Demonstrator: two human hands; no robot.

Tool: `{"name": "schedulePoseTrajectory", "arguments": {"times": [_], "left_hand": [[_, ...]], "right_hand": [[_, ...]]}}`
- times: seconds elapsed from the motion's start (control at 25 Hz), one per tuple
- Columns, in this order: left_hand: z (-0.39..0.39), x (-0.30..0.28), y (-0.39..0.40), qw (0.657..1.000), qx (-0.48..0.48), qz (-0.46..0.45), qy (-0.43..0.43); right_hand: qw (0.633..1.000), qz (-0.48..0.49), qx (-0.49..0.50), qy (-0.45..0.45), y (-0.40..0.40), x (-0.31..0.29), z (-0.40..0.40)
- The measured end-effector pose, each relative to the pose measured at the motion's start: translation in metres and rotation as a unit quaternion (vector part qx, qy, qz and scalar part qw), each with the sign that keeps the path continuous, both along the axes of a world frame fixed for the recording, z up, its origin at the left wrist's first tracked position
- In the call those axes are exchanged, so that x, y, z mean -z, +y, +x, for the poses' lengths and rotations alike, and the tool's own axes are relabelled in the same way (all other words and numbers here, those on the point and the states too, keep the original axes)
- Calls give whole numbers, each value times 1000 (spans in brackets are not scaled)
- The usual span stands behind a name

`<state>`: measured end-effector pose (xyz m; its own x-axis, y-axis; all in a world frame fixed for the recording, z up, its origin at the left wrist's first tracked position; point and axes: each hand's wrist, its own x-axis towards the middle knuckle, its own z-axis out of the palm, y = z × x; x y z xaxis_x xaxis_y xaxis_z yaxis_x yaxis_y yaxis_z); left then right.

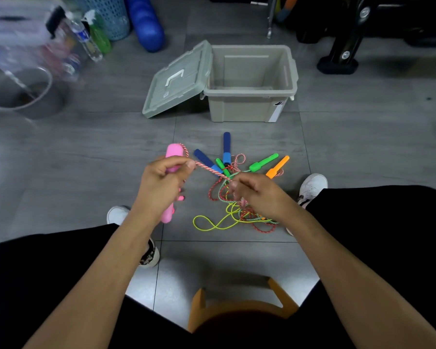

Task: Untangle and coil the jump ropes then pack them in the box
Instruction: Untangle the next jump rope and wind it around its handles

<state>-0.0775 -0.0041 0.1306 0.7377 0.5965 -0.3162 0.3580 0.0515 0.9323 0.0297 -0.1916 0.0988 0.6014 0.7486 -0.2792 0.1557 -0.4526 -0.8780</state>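
Head view: your left hand point(159, 182) grips two pink plastic handles point(173, 157) and pinches their red-and-white twisted rope point(207, 168); your right hand point(256, 195) pinches it above the tangled ropes point(237, 212) on the floor, before the open grey-green plastic box point(249, 107).

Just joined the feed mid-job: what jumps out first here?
Both hands at centre: the left hand grips pink handles and pinches a striped rope, which the right hand pinches further along. Beyond and under them on the floor lies a tangle of ropes with blue, green and orange handles. Past that, the open box holds no ropes that I can see, its lid leaning on its left side.
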Motion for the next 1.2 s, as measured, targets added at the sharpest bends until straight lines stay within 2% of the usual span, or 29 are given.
{"name": "schedulePoseTrajectory", "arguments": {"times": [0.08, 0.12, 0.2, 0.28, 0.48, 0.6, 0.68, 0.8, 0.88, 0.92, 1.0, 1.12, 1.2], "left_hand": [[0, 8, 5, 999, -28, -17, 31], [0, 14, 7, 998, -23, -16, 57], [-4, 22, 8, 993, 21, 7, 118], [-5, 23, 7, 986, 72, 55, 140], [0, -2, -19, 955, 199, 218, 22], [4, -3, -28, 940, 182, 287, -23], [8, -2, -25, 963, 132, 235, -20], [11, -13, -17, 989, 33, 132, -48], [9, -8, -6, 994, -28, 87, -53], [7, -4, -3, 997, -44, 65, -29], [3, 10, 2, 995, 2, 57, 76], [-5, 19, -2, 956, 133, 132, 226], [-3, 14, -8, 957, 165, 163, 172]], "right_hand": [[996, -59, -5, -69, -3, 1, 4], [992, -56, 8, -112, -3, -1, 5], [983, 22, 36, -178, 1, -12, 5], [975, 73, 15, -210, 4, -25, 6], [972, 38, -74, -220, 4, -22, 5], [980, 44, -61, -186, 5, -23, -1], [988, 18, -47, -148, 0, -21, 2], [989, -76, -74, -107, -15, 0, 11], [978, -142, -83, -124, -21, 13, 15], [975, -150, -78, -145, -20, 15, 16], [980, -84, -44, -173, -13, 6, 12], [974, 32, -31, -222, -2, -20, 8], [960, 30, -75, -268, -1, -23, 9]]}}
